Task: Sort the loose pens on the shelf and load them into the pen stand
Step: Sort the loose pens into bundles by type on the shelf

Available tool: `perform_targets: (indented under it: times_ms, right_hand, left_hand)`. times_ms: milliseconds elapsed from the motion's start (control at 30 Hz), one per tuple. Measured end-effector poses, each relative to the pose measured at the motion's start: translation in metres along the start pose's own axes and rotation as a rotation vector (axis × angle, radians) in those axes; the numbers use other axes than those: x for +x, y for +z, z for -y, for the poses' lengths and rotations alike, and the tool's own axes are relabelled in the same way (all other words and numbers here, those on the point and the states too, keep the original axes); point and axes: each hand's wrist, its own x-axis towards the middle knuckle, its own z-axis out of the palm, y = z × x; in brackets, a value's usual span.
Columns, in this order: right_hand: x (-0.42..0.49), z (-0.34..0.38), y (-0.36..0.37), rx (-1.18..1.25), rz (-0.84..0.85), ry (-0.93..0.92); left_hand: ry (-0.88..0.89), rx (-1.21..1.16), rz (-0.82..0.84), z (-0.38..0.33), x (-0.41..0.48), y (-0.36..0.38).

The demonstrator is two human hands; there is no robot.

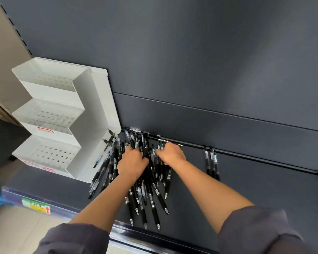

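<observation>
1. Dark grey back panel (191, 52) fills the upper part of the frame, and the matching shelf (246, 189) runs across the lower half.
2. At the left of the frame a white, three-tiered pen stand (84, 110) sits on the shelf against the back panel. Its perforated tiers show no pens in them.
3. A pile of pens (151, 198), black with clear barrels, lies in the middle of the shelf just right of the stand. Its tips fan out toward the shelf's front edge.
4. A few pens (108, 140) at the pile's left edge touch or lean on the stand's side wall, crowding its base.
5. The left hand (132, 162) is sunk into the pile, its fingers (134, 150) curled around a bunch of pens.
6. The right hand (172, 153) rests on the pile close beside the left. Its fingers (159, 153) are bent down among the pens but blurred, so I cannot tell whether they grip any.
7. Three pens (212, 165) lie side by side, well apart from the pile, to the right.
8. A green and yellow price label (36, 206) sits on the shelf's front edge at lower left.
9. Grey sleeves (261, 231) cover both upper arms at the bottom of the frame.
</observation>
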Motion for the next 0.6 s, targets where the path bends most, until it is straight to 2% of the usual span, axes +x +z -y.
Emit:
perform_targets:
  times_ms: [167, 367, 467, 600]
  right_hand:
    - [0.005, 0.007, 0.018, -0.15, -0.028, 0.012]
    - [0.009, 0.012, 0.024, -0.132, -0.002, 0.006]
    - [0.011, 0.007, 0.012, -0.046, 0.014, -0.01]
    - [0.011, -0.006, -0.012, 0.195, 0.028, -0.017]
  left_hand:
    - [-0.016, 0.001, -0.043, 0.007, 0.003, -0.003]
    - [0.021, 0.041, -0.054, 0.01, 0.004, 0.001]
    - [0.082, 0.074, -0.083, 0.01, 0.005, 0.003]
    - [0.076, 0.164, -0.073, 0.001, 0.008, 0.004]
